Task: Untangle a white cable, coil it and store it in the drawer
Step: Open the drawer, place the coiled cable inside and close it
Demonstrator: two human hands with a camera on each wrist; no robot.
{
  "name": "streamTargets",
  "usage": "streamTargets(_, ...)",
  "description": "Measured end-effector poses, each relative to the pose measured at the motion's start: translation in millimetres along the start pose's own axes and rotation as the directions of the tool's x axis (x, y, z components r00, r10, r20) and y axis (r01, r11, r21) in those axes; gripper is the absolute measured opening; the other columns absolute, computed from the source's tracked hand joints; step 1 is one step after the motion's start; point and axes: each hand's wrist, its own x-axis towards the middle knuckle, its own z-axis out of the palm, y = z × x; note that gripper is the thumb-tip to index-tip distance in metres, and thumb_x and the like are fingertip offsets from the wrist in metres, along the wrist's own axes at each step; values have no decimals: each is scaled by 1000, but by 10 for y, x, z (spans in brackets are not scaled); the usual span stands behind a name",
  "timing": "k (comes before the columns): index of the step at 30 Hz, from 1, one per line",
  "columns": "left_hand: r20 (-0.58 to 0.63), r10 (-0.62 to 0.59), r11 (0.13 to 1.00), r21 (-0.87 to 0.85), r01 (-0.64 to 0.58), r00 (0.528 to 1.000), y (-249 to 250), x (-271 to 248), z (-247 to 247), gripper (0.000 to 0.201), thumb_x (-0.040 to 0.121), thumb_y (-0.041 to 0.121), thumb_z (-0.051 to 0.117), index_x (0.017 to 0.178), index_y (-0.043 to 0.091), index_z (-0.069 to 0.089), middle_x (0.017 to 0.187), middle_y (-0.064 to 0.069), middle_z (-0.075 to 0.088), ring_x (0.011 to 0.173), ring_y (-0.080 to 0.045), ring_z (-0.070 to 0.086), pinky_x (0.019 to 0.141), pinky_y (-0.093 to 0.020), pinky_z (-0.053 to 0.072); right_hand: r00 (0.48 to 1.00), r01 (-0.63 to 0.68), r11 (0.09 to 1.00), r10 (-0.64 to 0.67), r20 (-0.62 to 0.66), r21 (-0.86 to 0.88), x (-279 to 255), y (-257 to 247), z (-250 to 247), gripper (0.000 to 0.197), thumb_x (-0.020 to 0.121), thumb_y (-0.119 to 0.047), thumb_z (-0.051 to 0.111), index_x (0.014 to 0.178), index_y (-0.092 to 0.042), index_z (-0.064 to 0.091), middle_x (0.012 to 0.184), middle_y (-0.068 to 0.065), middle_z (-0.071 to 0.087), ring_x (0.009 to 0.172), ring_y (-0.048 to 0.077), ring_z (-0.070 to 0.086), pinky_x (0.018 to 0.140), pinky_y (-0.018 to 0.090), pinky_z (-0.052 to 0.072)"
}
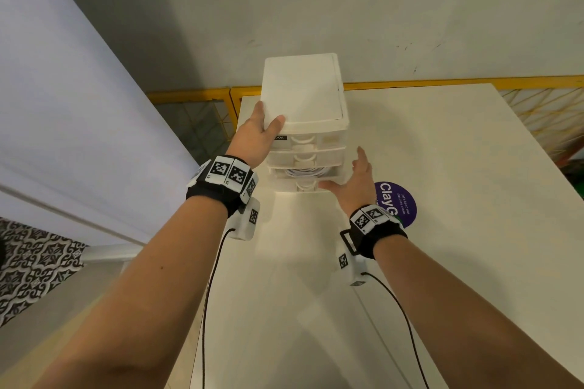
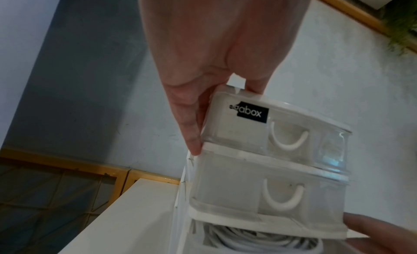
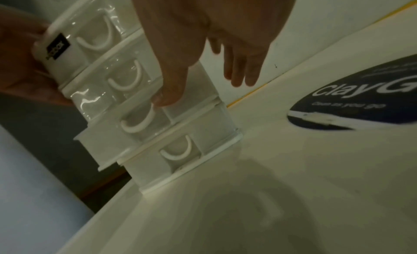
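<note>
- Your left wrist view is showing the white cable (image 2: 255,240) coiled inside the partly open third drawer (image 1: 303,174); overhead it is barely showing, so which way it runs is unclear.
- Your left hand (image 1: 259,133) is gripping the drawer unit's (image 1: 305,88) top corner.
- Your right hand (image 1: 355,181) is lying flat and spread, thumb pressing that drawer's front.

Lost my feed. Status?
Left hand holds drawer unit top. Right hand, open, thumb on third drawer. White cable coiled inside. Nothing blocking.
</note>
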Motion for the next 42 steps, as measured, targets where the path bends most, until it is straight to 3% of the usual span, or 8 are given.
streamTargets(3, -2, 4, 1000, -6, -4, 1000, 1, -2, 2, 66, 100, 42, 36, 151, 11, 9, 149, -14, 38, 134, -26, 38, 97, -25, 29, 992, 35, 999, -31, 121, -27, 118, -25, 13, 88, 65, -34, 80, 137, -24, 32, 131, 8, 54, 119, 29, 52, 99, 47, 45)
streamTargets(9, -18, 5, 999, -38, -6, 1000, 28, -29, -9, 62, 100, 39, 37, 150, 9, 15, 142, -16, 45, 130, -28, 43, 88, -23, 29, 999, 4, 999, -2, 48, -53, 226, -108, 34, 64, 65, -33, 80, 115, -12, 46, 111, 8, 63, 97, 29, 61, 78, 37, 48)
streamTargets(12, -22, -4, 999, -47, 3, 1000, 14, -27, 1, 62, 100, 39, 37, 150, 9, 15, 118, -13, 50, 127, -30, 45, 87, -23, 29, 999, 1, 999, 2, 55, -55, 267, -100, 26, 64, 63, -32, 82, 112, -12, 46, 108, 8, 63, 94, 28, 61, 73, 32, 44)
streamTargets(14, -24, 1, 999, -39, -2, 1000, 12, -25, 3, 62, 100, 39, 37, 150, 9, 16, 124, -15, 52, 127, -29, 45, 87, -24, 29, 999, 5, 999, -2, 52, -53, 275, -97, 20, 63, 63, -30, 82, 111, -11, 46, 108, 8, 63, 93, 27, 61, 71, 31, 42)
streamTargets(28, -62, 21, 998, -60, -25, 998, -50, -4, 37, 67, 97, 44, 42, 150, 11, 17, 145, -11, 44, 129, -26, 46, 108, -40, 37, 997, 35, 997, -30, 77, -72, 265, -97, 5, 62, 67, -28, 80, 113, -9, 44, 107, 10, 64, 95, 30, 61, 72, 31, 42)
streamTargets(35, -32, 12, 980, -197, -19, 999, -145, -56, 62, 86, 86, 65, 45, 151, 19, 12, 154, -5, 31, 139, -23, 34, 113, -46, 30, 982, -8, 989, 35, 184, -148, 86, 136, -118, 80, 75, -29, 74, 139, -15, 29, 131, 12, 52, 117, 29, 53, 100, 45, 43)
streamTargets(38, -21, -32, 978, -208, 27, 999, -302, -113, 91, 100, 71, 84, 42, 149, 26, 17, 153, -7, 31, 139, -25, 33, 111, -51, 32, 960, 10, 977, 50, 277, -211, -119, 311, -279, 64, 81, -29, 68, 135, -16, 38, 133, 11, 50, 119, 25, 51, 102, 42, 42)
streamTargets(42, 0, -105, 988, -110, 104, 994, -449, -740, 182, 74, 90, 53, 50, 149, 18, 23, 152, -10, 30, 134, -25, 38, 108, -42, 35, 908, 92, 940, 57, 415, -330, -667, 679, -725, 30, 83, -31, 64, 112, -23, 59, 103, -1, 63, 93, 14, 60, 85, 25, 47)
